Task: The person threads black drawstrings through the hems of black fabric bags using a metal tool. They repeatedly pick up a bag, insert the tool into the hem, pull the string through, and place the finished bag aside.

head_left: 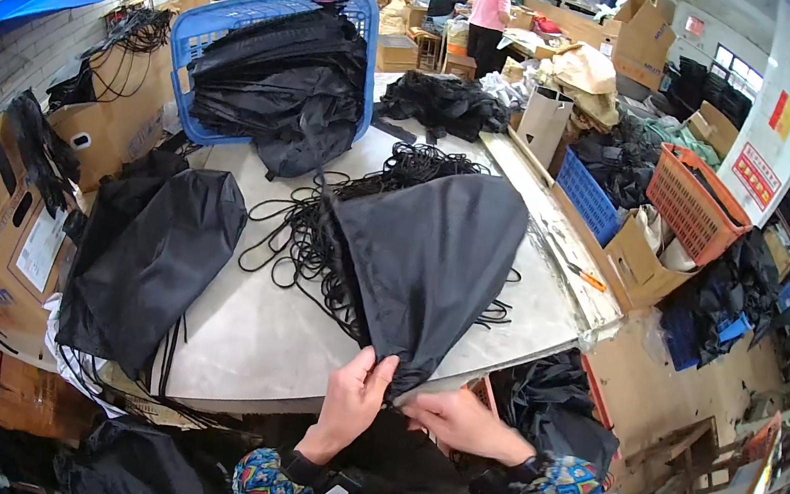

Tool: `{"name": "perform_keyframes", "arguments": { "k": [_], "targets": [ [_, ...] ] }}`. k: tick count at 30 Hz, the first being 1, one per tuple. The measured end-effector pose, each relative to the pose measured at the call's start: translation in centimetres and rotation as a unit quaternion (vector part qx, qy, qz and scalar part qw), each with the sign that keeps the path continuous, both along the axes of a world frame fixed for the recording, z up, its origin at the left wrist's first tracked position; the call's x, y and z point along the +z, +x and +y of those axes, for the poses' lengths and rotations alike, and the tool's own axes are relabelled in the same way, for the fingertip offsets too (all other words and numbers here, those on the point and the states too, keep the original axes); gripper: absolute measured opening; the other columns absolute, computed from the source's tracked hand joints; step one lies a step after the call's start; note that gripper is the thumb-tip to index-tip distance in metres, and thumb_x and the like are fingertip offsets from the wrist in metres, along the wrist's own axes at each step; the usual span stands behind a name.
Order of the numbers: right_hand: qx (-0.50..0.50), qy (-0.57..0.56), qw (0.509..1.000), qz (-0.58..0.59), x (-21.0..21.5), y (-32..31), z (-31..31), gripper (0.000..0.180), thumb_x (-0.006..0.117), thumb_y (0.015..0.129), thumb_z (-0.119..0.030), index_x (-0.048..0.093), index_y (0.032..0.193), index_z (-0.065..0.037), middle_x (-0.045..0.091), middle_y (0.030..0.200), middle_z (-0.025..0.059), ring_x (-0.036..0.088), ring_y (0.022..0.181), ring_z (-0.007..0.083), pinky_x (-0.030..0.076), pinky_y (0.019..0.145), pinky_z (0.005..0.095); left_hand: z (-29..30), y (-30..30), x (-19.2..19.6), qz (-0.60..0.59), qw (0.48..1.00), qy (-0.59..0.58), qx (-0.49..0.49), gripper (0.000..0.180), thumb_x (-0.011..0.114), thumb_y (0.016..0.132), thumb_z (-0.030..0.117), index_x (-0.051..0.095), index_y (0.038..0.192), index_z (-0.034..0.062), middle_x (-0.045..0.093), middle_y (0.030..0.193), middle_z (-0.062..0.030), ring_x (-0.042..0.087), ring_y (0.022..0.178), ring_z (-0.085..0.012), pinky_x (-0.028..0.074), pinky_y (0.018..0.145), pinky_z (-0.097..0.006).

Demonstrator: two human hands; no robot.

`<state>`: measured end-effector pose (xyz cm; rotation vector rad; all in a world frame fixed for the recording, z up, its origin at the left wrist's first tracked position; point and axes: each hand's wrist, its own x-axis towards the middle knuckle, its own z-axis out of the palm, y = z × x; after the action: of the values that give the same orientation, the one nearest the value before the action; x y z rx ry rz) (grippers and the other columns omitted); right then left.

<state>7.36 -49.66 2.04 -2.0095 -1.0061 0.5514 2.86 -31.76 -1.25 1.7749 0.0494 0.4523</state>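
Note:
A black cloth drawstring bag (436, 243) lies spread over the table, its narrow gathered end toward me at the near edge. My left hand (353, 401) pinches that gathered end between thumb and fingers. Close on its right, my right hand (463, 424) is closed at the same end of the cloth; what sits between its fingertips is too small to make out. Beneath the bag and behind it spreads a tangled heap of black cords (304, 244). To the left, another black bag (150, 263) hangs partly over the table edge with its cords dangling.
A blue plastic basket (373, 72) full of folded black cloth stands tilted on the far left of the table (240, 347). Black cloth (445, 105) is piled behind. An orange-handled cutter (587, 276) lies on the right edge, near an orange crate (694, 203). Cardboard boxes (5, 222) crowd the left.

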Motion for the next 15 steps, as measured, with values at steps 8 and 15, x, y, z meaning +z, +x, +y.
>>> {"name": "perform_keyframes", "arguments": {
  "k": [8, 15],
  "targets": [
    [-0.180, 0.377, 0.899, -0.129, 11.1, 5.8, 0.0, 0.047, 0.044, 0.099, -0.017, 0.031, 0.140, 0.002, 0.056, 0.122, 0.0143, 0.051, 0.113, 0.0175, 0.036, 0.098, 0.0297, -1.3, -0.6, -1.1, -0.110, 0.920, 0.377, -0.016, 0.017, 0.058, 0.085, 0.008, 0.058, 0.100, -0.0011, 0.064, 0.090, -0.0150, 0.062, 0.063, -0.0293, 0.049, 0.050, -0.035],
    [-0.376, 0.484, 0.781, -0.121, 10.7, 8.0, 0.4, 0.027, 0.050, 0.097, -0.018, 0.052, 0.114, 0.002, 0.056, 0.100, 0.0058, 0.052, 0.088, 0.0095, 0.043, 0.078, 0.0247, -0.4, -1.0, -1.4, -0.127, 0.908, 0.398, 0.025, 0.025, 0.058, 0.084, 0.008, 0.058, 0.106, -0.0024, 0.065, 0.093, -0.0146, 0.063, 0.062, -0.0279, 0.051, 0.051, -0.033]
  ]
}}
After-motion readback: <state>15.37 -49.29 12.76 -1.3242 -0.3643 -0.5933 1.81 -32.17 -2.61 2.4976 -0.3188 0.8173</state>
